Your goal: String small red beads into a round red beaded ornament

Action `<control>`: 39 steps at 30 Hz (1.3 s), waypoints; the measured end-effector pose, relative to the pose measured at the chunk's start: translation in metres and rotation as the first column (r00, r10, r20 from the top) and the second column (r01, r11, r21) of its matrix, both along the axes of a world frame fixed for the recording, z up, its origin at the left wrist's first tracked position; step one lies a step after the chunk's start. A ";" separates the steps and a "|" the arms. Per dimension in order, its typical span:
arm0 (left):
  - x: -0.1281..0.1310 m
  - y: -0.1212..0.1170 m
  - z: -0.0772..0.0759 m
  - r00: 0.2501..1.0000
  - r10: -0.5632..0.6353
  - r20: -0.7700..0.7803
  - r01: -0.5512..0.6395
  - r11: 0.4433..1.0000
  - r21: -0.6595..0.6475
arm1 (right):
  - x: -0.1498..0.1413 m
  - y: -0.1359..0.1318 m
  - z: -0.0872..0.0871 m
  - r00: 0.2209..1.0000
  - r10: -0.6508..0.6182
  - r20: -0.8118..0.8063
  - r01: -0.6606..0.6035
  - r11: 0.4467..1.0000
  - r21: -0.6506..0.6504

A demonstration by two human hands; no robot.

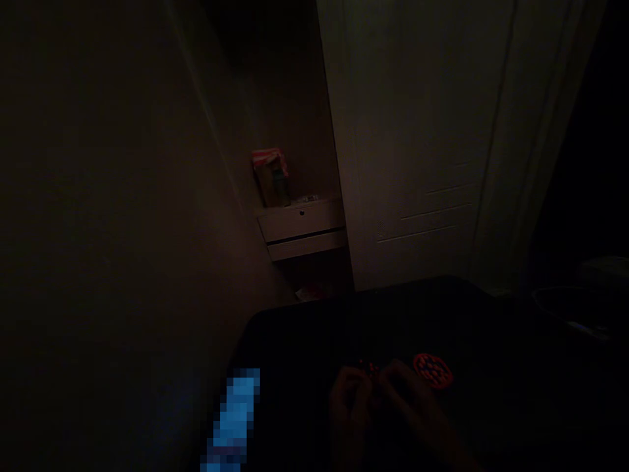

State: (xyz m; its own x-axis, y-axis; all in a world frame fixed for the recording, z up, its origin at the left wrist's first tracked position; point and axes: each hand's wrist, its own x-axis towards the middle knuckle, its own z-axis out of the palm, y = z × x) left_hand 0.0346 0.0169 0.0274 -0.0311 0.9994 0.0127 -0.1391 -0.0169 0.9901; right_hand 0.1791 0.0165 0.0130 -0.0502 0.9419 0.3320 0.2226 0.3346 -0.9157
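Observation:
The light is very dim. My left hand [350, 398] is low in the middle of the head view, its fingers curled into a pinch. Close by on its right, my right hand [409, 393] is also bent with its fingertips together. Small red bead-like dots [372, 370] show between and just beyond the fingertips; whether they are held or lie on the surface I cannot tell. Just beyond my right hand sits a red oval thing [432, 371] with a patterned or piece-filled middle. What the fingertips grip is too dark to make out.
Both hands are over a dark bed-like surface [314, 334]. At its left edge glows a blurred blue screen-like patch [233, 416]. Behind stand a pale wardrobe door [413, 131] and a drawer unit [304, 226] with a red-topped box or bag [270, 177] on it. A wall rises at left.

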 end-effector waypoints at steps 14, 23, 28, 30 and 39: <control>0.000 0.000 -0.003 0.999 0.034 -0.007 -0.034 0.999 -0.024 | 0.008 -0.002 -0.005 0.968 -0.242 -0.066 0.233 0.965 -0.119; 0.000 -0.001 -0.005 0.999 0.034 -0.003 -0.034 0.999 -0.002 | 0.004 -0.001 0.000 0.979 -0.197 -0.057 0.193 0.979 -0.070; 0.000 0.000 -0.006 0.999 0.041 0.000 -0.041 0.999 0.014 | 0.003 0.000 -0.003 0.973 -0.224 -0.059 0.218 0.972 -0.085; 0.000 0.000 -0.006 0.999 0.039 0.006 -0.039 0.999 -0.004 | 0.003 0.001 -0.001 0.978 -0.200 -0.050 0.196 0.977 -0.078; 0.000 0.002 -0.007 0.999 0.039 -0.005 -0.039 0.999 -0.024 | 0.003 0.002 0.005 0.987 -0.152 -0.053 0.149 0.988 -0.049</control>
State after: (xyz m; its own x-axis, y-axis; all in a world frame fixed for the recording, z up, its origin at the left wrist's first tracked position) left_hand 0.0347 0.0192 0.0200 -0.0697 0.9975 -0.0107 -0.1341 0.0013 0.9910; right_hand 0.1817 0.0186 0.0176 0.1107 0.9514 0.2875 0.2148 0.2596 -0.9415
